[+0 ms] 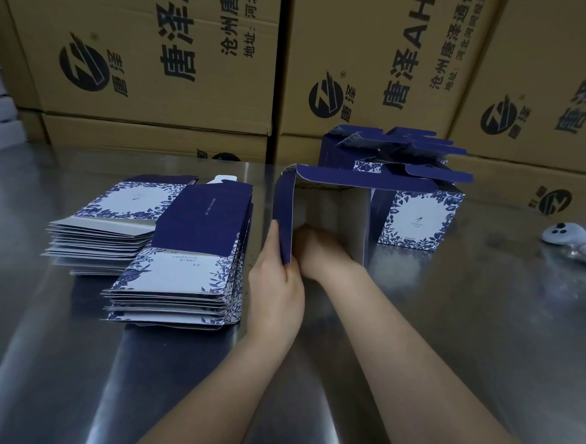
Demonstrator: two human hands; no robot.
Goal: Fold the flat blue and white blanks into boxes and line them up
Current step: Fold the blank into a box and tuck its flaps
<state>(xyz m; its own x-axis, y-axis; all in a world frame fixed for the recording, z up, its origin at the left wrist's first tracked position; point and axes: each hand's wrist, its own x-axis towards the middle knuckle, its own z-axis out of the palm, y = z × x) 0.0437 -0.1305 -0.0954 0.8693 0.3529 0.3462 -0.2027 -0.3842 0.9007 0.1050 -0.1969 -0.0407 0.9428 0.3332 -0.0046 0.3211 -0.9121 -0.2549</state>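
Blue half-folded box: left hand grip pinches its side wall; right hand reaches inside, grip unclear.

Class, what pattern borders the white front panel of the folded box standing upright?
Dark blue leaves and flowers frame the folded blue-and-white cardboard box; head view.

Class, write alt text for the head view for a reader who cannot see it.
A person's left hand grips the left wall of a half-folded dark blue cardboard box on a steel table while the right hand reaches inside it. Stacks of flat blue and white blanks lie to its left; finished boxes stand behind.
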